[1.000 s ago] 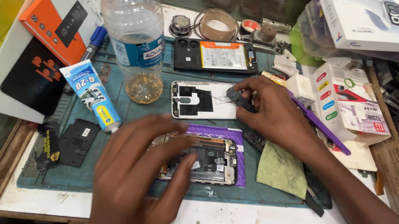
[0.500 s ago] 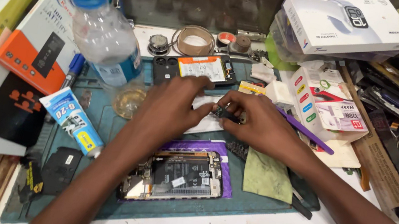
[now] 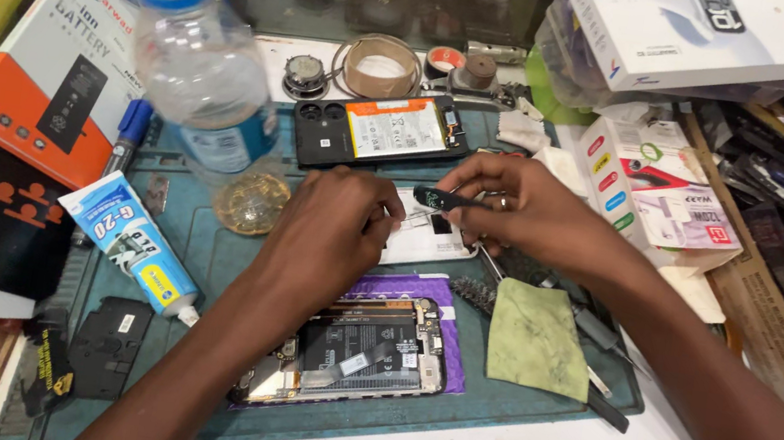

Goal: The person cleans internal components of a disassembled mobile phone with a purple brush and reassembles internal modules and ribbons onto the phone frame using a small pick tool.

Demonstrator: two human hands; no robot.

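My left hand (image 3: 330, 232) lies curled over the teal work mat (image 3: 204, 271), its fingertips gripping the left edge of a white phone panel (image 3: 434, 244). My right hand (image 3: 540, 209) pinches a small black part (image 3: 440, 198) just above that panel. Below my left wrist an opened phone (image 3: 359, 352), its circuit boards exposed, rests on a purple sheet (image 3: 443, 333). Behind the hands lies a second opened phone (image 3: 379, 130), black, with its battery showing.
A clear water bottle (image 3: 199, 74) and a glue tube (image 3: 132, 241) stand left of my hands, with a gold dish (image 3: 251, 204) between them. A green cloth (image 3: 533, 334), a brush and tools lie right. Boxes (image 3: 684, 32) and tape rolls (image 3: 380, 67) crowd the back and sides.
My left hand left the opened phone and moved up to the white panel. My right hand came up off the panel with the small black part pinched in it.
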